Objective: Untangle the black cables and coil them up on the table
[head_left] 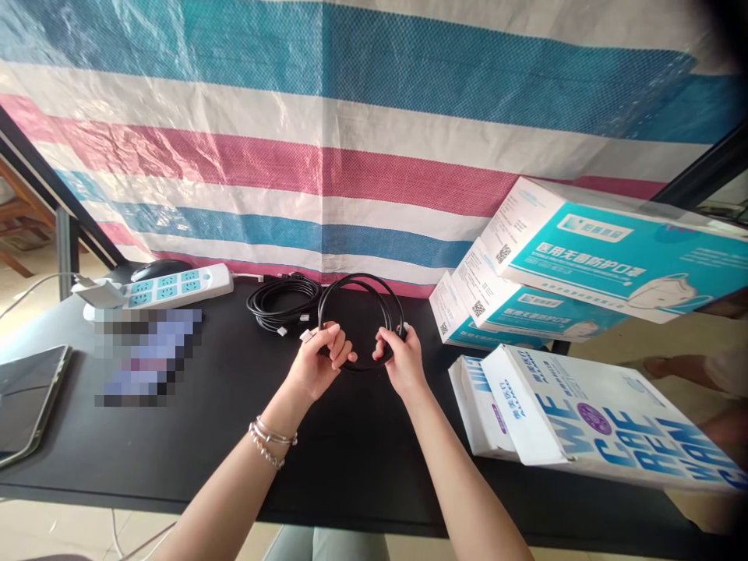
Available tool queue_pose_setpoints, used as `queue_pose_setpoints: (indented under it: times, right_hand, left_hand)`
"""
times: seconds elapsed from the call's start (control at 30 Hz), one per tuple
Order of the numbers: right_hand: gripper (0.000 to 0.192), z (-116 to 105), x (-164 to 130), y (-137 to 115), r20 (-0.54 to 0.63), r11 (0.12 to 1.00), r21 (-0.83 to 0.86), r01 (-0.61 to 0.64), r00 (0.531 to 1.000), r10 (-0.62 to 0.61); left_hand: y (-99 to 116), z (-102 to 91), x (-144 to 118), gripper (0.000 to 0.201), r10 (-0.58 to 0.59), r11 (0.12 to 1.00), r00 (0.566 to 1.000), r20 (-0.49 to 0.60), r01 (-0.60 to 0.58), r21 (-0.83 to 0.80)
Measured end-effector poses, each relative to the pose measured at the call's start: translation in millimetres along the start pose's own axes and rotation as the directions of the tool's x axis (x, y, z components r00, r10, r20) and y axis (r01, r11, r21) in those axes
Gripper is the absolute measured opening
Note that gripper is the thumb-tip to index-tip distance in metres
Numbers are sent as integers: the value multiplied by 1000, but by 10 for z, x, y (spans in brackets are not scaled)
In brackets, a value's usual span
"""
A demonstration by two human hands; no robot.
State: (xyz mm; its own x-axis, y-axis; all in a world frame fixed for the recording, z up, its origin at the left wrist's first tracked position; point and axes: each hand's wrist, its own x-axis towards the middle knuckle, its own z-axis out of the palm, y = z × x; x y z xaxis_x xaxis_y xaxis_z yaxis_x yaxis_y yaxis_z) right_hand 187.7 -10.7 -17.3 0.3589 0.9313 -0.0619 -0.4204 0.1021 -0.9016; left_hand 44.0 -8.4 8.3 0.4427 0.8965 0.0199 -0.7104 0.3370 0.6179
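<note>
A black cable is wound into an upright round coil above the black table. My left hand grips the coil's lower left side, where a light plug end sticks out by the fingers. My right hand pinches the coil's lower right side. A second coil of black cable with light plug ends lies flat on the table just behind my left hand. Silver bracelets circle my left wrist.
A white power strip with a white charger and a black mouse sit at the back left. A tablet lies at the left edge. Teal and white boxes and white packages are stacked at right. A striped tarp hangs behind.
</note>
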Motion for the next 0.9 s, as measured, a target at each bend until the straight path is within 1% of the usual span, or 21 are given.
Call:
queue_pose_setpoints:
  times: [0.1,0.2,0.33,0.43,0.5,0.6,0.67,0.77,0.83,0.87,0.9]
  right_hand:
    - [28,-6,2,-23,-66,999,-2,48,997,-48]
    - [28,-16,11,-39,-111,998,12,68,992,-66]
    - [28,-42,36,-30,-141,996,11,90,986,-88]
    - [30,-44,40,-27,-122,994,4,107,987,-105]
    - [32,-32,29,-40,-66,996,36,85,994,-83]
    - [28,-22,2,-78,76,992,124,-32,997,23]
    - [23,-31,-15,-106,179,978,160,-133,978,104]
    - [23,-63,-32,-135,346,954,172,-247,922,176]
    - [32,-76,-40,-144,414,948,164,-272,891,184]
    - [36,-74,-44,-145,418,953,158,-259,892,173]
    - [37,-66,-50,-147,404,961,152,-231,902,153]
  left_hand:
    - [-6,12,42,32,39,999,992,-124,-39,5]
    - [-24,-12,80,30,36,999,975,-218,-29,31]
    - [-39,-75,105,30,27,989,954,-300,17,144]
    - [-44,-112,116,28,45,983,946,-321,15,184]
    - [-37,-126,124,28,67,989,943,-325,-20,146]
    - [5,-141,136,38,75,997,938,-338,-57,61]
    - [51,-151,143,41,66,998,935,-347,-63,21]
    - [109,-161,152,40,40,999,932,-361,-46,-8]
    - [124,-163,158,38,37,999,923,-383,-39,2]
    - [124,-163,161,36,46,999,915,-400,-43,18]
    - [120,-162,165,34,62,998,905,-420,-50,40]
